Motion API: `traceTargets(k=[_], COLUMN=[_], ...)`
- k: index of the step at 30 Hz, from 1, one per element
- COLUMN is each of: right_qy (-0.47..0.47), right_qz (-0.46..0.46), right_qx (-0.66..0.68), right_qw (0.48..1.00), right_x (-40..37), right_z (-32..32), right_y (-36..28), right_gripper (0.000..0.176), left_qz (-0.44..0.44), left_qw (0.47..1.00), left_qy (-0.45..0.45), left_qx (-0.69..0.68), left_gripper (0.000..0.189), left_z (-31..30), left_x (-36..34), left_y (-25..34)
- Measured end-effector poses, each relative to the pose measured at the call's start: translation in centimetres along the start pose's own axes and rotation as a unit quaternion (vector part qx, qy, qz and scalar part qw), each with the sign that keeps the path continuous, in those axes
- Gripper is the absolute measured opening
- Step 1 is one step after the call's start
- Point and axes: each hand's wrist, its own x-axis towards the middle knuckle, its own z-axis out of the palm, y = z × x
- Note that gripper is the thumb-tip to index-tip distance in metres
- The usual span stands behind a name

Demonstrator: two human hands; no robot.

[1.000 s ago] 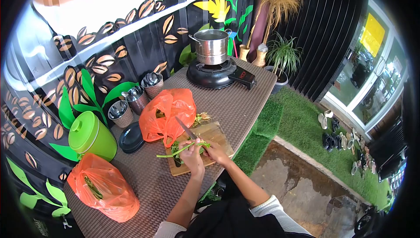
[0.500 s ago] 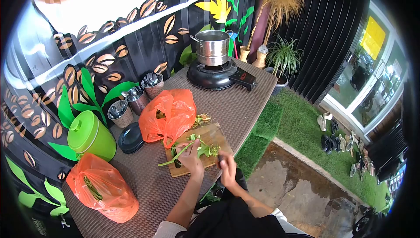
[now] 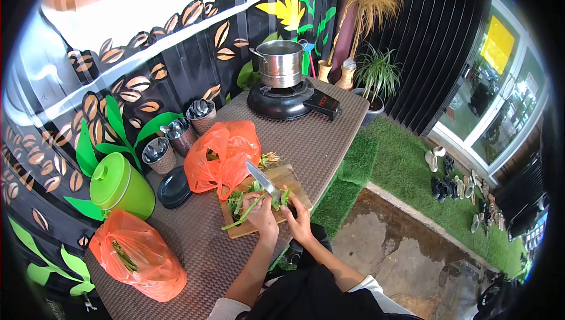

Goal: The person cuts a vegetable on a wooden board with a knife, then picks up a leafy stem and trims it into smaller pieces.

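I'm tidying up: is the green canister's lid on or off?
On: the knobbed lid sits over the green canister, covering its top.

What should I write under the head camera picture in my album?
Left hand holds a green stem, right hand a knife, over a wooden board.

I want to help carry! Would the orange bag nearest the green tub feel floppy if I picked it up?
The orange bag would probably feel floppy, since its plastic looks thin and crinkly. It might slump rather than roll, because it bulges unevenly.
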Motion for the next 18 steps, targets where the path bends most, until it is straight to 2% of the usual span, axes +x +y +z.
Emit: traceTargets(k=[2, 3, 5, 12, 14, 17, 18], right_qy=[-0.003, -0.004, -0.025, 0.015, 0.041, 0.036, -0.008], right_qz=[-0.005, -0.005, 0.046, 0.074, 0.098, 0.151, 0.159], right_qx=[0.115, 0.115, 0.203, 0.167, 0.14, 0.143, 0.119], right_qw=[0.993, 0.993, 0.978, 0.983, 0.984, 0.977, 0.98], right_x=[0.3, 0.3, 0.3, 0.9, 1.5, 3.1, 3.7], right_z=[0.6, 0.7, 0.7, 2.6, 3.4, 4.5, 4.2], right_y=[0.3, 0.0, -0.5, 0.4, 0.2, 3.3, 4.2], right_gripper=[0.043, 0.043, 0.042, 0.037, 0.034, 0.025, 0.034], left_qz=[-0.01, -0.01, 0.0, 0.019, 0.073, 0.105, 0.103], left_qw=[1.0, 1.0, 0.999, 0.996, 0.991, 0.984, 0.983], left_qy=[-0.002, -0.001, -0.01, 0.01, 0.05, 0.048, 0.055], left_qx=[0.011, 0.011, 0.033, 0.085, 0.105, 0.133, 0.144], left_gripper=[0.031, 0.031, 0.029, 0.029, 0.028, 0.028, 0.028], left_z=[-0.1, 0.0, 0.2, -0.9, -0.9, -1.0, -1.7], left_x=[-0.1, -0.1, -0.2, 0.0, 0.1, 0.5, 0.9], left_y=[-0.2, 0.0, 0.3, -0.8, -0.8, 0.3, -0.1])
